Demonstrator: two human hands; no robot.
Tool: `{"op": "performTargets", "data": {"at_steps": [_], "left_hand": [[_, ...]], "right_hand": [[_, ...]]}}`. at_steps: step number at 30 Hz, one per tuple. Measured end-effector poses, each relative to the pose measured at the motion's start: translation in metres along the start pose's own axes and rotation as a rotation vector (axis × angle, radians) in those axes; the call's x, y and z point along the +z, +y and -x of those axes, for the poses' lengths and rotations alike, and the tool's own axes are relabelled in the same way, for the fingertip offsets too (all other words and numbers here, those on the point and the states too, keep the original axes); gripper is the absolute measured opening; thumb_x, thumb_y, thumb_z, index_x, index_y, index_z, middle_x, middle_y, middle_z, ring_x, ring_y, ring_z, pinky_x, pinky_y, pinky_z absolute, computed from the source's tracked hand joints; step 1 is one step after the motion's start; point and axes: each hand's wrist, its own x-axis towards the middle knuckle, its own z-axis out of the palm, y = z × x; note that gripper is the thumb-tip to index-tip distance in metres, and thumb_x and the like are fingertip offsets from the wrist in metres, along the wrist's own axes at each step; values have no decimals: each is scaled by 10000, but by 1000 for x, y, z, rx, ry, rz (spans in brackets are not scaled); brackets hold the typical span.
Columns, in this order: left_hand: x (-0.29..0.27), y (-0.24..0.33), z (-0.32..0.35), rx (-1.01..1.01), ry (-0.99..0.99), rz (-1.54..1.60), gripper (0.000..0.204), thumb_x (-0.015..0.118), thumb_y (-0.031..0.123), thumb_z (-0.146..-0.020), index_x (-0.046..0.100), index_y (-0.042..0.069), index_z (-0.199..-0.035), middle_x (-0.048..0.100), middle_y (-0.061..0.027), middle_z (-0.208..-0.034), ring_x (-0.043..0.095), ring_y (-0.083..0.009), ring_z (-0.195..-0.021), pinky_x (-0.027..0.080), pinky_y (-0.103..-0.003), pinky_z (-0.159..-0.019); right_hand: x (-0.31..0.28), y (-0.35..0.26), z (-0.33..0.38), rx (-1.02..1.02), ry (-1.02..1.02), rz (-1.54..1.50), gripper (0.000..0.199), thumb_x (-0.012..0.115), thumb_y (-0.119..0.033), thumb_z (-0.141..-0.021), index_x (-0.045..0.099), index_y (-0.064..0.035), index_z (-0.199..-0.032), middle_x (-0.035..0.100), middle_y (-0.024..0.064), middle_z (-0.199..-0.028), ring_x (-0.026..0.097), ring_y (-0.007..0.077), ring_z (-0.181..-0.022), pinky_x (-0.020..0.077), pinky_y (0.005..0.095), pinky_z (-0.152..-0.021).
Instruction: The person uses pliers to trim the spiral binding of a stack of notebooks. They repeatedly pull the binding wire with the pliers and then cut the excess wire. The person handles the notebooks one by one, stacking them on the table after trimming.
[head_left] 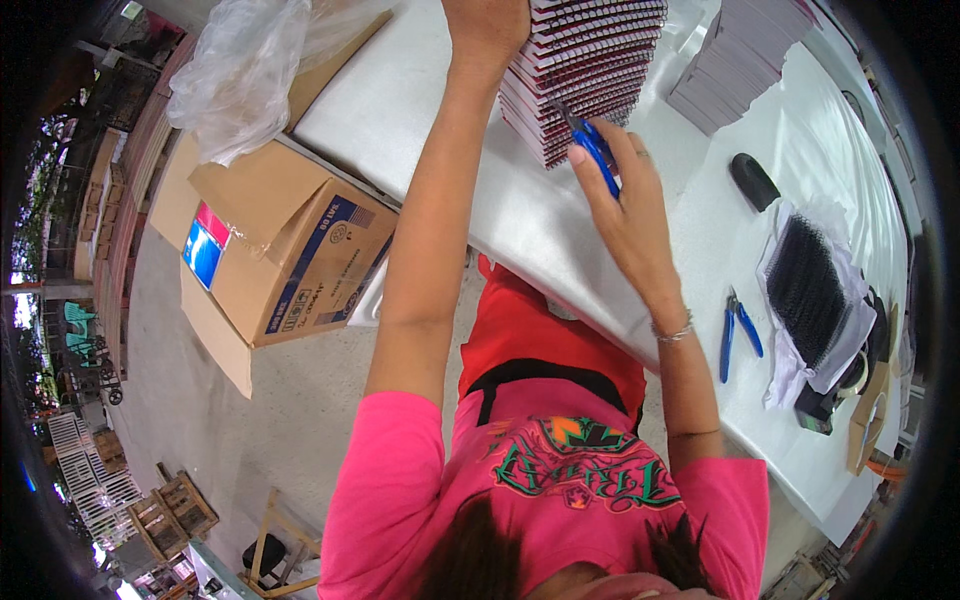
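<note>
A tall stack of wire-bound notebooks (590,65) stands on the table, with its rows of dark spiral bindings facing me. My right hand (628,180) is closed around blue-handled wire cutters (594,152). Their dark jaws point at the bindings along the stack's near edge, but whether they touch a wire I cannot tell. At the stack's far left side is my left hand (487,32), cut off by the upper edge, so its fingers are hidden.
More stacked paper (740,65) stands to the right. On the table (560,225) lie a black oval object (753,182), second blue cutters (738,335) and a pile of black wire bindings (810,290). An open cardboard box (290,235) with clear plastic (240,75) is at left.
</note>
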Motion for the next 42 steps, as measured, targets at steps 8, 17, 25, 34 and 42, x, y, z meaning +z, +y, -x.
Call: {"op": "performTargets", "data": {"at_steps": [8, 17, 25, 34, 42], "left_hand": [[-1, -5, 0, 60, 2, -40, 511, 314, 281, -1121, 675, -9, -905, 642, -120, -936, 564, -251, -984, 403, -366, -964], [-1, -6, 0, 50, 3, -21, 513, 309, 275, -1121, 676, -6, -899, 638, -121, -933, 562, -259, -971, 401, -375, -959], [0, -4, 0, 54, 6, -35, 507, 314, 267, -1117, 680, -6, -895, 634, -119, -934, 558, -260, -977, 398, -377, -960], [-2, -6, 0, 68, 15, -48, 492, 320, 248, -1109, 682, -5, -893, 631, -120, -935, 552, -263, -968, 400, -381, -954], [0, -6, -1, 76, 13, -17, 480, 328, 252, -1109, 678, 3, -894, 642, -114, -922, 553, -262, -948, 396, -379, -946]], "right_hand": [[13, 4, 10, -104, 132, 347, 473, 709, -379, -933, 628, -111, -1314, 575, 152, -1131, 532, 291, -1062, 330, 456, -986], [1, -8, -2, 350, -238, -323, 398, 602, -405, -1010, 674, -50, -1177, 598, 68, -807, 587, 169, -739, 442, 317, -689], [10, -1, 11, -8, 55, 248, 450, 599, -432, -1008, 638, -55, -1250, 613, 139, -966, 584, 249, -888, 441, 400, -822], [19, 2, 15, -57, 101, 421, 467, 658, -407, -970, 619, -105, -1324, 571, 170, -1130, 521, 310, -1063, 334, 454, -974], [15, 4, 9, 196, -101, -80, 423, 626, -431, -996, 667, -49, -1175, 605, 116, -845, 597, 207, -760, 462, 341, -684]]}}
